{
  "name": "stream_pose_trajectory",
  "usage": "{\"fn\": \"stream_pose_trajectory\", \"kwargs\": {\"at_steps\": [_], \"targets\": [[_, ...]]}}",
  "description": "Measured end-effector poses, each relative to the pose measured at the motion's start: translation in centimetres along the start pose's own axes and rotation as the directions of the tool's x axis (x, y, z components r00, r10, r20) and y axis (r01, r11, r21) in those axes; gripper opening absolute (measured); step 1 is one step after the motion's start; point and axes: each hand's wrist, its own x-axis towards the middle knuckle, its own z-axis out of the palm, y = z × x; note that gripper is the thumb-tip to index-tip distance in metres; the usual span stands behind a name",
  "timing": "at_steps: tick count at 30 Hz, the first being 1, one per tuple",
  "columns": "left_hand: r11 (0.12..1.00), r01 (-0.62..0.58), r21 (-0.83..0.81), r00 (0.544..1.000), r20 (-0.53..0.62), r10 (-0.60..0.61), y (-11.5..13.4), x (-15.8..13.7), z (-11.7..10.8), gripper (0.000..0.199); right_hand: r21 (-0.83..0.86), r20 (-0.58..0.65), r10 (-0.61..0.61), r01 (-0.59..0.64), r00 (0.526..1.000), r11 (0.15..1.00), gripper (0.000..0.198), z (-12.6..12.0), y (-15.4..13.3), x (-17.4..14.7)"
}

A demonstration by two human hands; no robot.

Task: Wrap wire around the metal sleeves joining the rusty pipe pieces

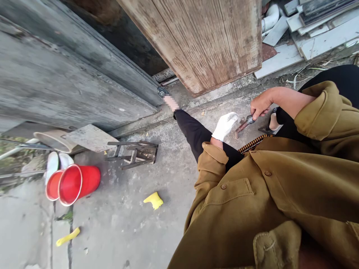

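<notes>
A concrete floor (117, 224) is spreading beneath everything, and the wearer's brown shirt (238, 216) is filling the lower right. Grey planking (70, 74) is standing at the upper left, with a brown wooden panel (207, 41) slanting beside it. Pale tiles (325, 45) are lying stacked at the upper right. A black trouser leg (190, 130) is stretching toward the planking. Two red buckets (91, 181) are resting near a small wooden stool (137, 153). The bare right hand (259, 104) is clamping firmly onto a brown rod (243, 128) over the floor, beside the wearer's lap; the white-gloved left hand (225, 125) is hovering just beside it, fingers bunching together, though whether they are pinching anything I cannot tell. Yellow pieces (154, 200) are lying apart on the floor
</notes>
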Motion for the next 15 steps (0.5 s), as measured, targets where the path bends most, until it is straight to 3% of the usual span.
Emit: {"fn": "stream_pose_trajectory", "kwargs": {"at_steps": [4, 5, 7, 9, 11, 13, 15], "targets": [[0.999, -0.024, -0.042, 0.999, 0.033, 0.025, -1.1, 0.4, 0.3, 0.037, 0.162, 0.053, -0.212, 0.201, 0.976, 0.966, 0.028, -0.5, -0.1, -0.9], [0.998, -0.021, -0.061, 0.998, 0.05, 0.024, -1.2, 0.4, 0.4, 0.041, 0.216, -0.011, -0.272, 0.268, 0.962, 0.939, 0.028, -0.7, -0.1, -1.2], [0.996, 0.004, -0.091, 0.995, 0.097, 0.005, -1.0, 0.2, 0.7, 0.048, 0.307, -0.268, -0.324, 0.399, 0.907, 0.864, 0.03, -1.1, 0.2, -1.7], [0.993, 0.045, -0.107, 0.988, 0.15, -0.028, -0.4, -0.1, 0.9, 0.053, 0.373, -0.545, -0.238, 0.486, 0.804, 0.79, 0.037, -1.4, 0.5, -1.8], [0.989, 0.081, -0.12, 0.979, 0.194, -0.056, 0.4, -0.4, 1.1, 0.054, 0.389, -0.664, -0.084, 0.439, 0.743, 0.81, 0.042, -1.7, 0.6, -1.5], [0.986, 0.107, -0.128, 0.972, 0.223, -0.076, 1.0, -0.6, 1.3, 0.053, 0.33, -0.653, 0.039, 0.238, 0.756, 0.913, 0.043, -1.9, 0.2, -1.0], [0.987, 0.101, -0.128, 0.969, 0.238, -0.068, 1.3, -0.8, 1.4, 0.05, 0.165, -0.605, 0.11, -0.01, 0.788, 0.986, 0.04, -1.8, -0.5, -0.4]]}}
